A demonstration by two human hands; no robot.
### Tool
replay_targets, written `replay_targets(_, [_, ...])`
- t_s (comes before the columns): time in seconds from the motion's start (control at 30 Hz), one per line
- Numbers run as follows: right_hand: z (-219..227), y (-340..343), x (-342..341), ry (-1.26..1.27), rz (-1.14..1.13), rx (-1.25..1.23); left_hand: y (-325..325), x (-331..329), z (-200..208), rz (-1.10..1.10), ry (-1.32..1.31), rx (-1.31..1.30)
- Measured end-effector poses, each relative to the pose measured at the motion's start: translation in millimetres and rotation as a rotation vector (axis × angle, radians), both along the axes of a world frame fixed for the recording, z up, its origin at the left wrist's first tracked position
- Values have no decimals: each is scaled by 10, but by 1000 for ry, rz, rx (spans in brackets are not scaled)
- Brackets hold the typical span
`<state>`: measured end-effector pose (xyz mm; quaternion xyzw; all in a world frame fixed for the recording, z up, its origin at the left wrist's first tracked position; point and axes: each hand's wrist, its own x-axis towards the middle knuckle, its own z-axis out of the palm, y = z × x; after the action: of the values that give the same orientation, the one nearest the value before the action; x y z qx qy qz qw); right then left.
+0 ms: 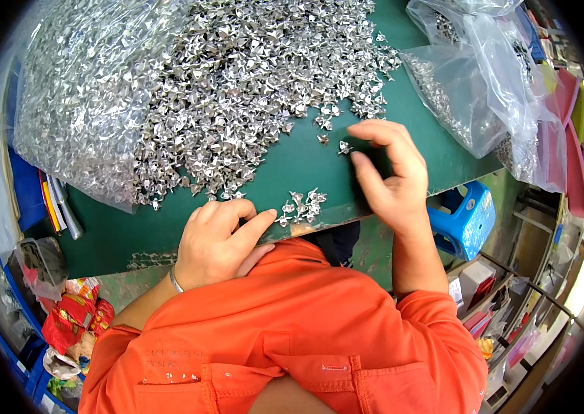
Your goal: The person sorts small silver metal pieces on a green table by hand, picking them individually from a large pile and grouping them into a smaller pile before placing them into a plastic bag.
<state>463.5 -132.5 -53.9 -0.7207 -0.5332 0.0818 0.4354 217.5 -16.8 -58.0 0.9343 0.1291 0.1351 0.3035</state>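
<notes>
A wide heap of small bent silver metal parts (237, 83) covers the far side of the green tabletop (285, 159). My left hand (219, 238) rests at the near edge with its fingers curled in; whatever they may hold is hidden. Beside its fingertips lies a small cluster of the same metal parts (301, 207). Over the table to the right is my right hand (395, 169), thumb and forefinger apart with nothing visible between them. A single metal part (344, 147) lies just left of that gap, and another loose one (323, 139) sits beyond it.
Clear plastic sheeting (85, 103) spreads over the heap's left part. Plastic bags of metal parts (458, 90) stand at the far right. A blue stool (468, 217) is below the table's right edge. Red packages (78, 314) lie at the lower left.
</notes>
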Motion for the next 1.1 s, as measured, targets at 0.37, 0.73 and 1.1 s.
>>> replay_targets(0.37, [-93, 53, -24, -132, 71, 31, 16, -3, -35, -15, -1, -8])
replay_targets(0.73, [-96, 53, -95, -81, 108, 22, 18, 18, -17, -15, -26, 6])
replay_targets(1.1, [-49, 19, -32, -23, -48, 108, 19, 0, -41, -8, -19, -13])
